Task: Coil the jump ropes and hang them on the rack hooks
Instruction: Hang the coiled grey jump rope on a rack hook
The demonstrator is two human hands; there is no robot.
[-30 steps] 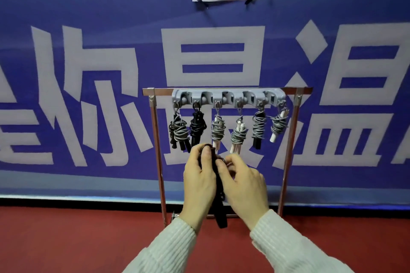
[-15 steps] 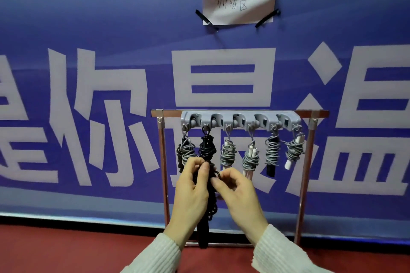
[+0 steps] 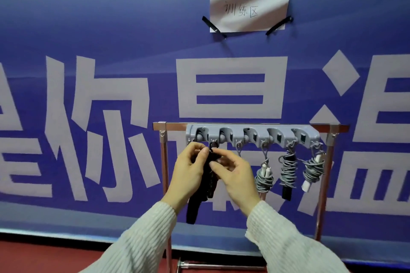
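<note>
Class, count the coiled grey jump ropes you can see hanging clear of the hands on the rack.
3: grey rope with white handles, grey rope with black handle, and rightmost grey rope. Others may be hidden behind the hands.

A white paper sheet [image 3: 249,2], taped at its corners to the blue banner [image 3: 111,29], is bearing the handwritten characters 功能 above 训练区. The banner itself is showing large pale printed characters, of which 你, 最 and 温 are reading clearly; those at the edges are being cropped.
</note>
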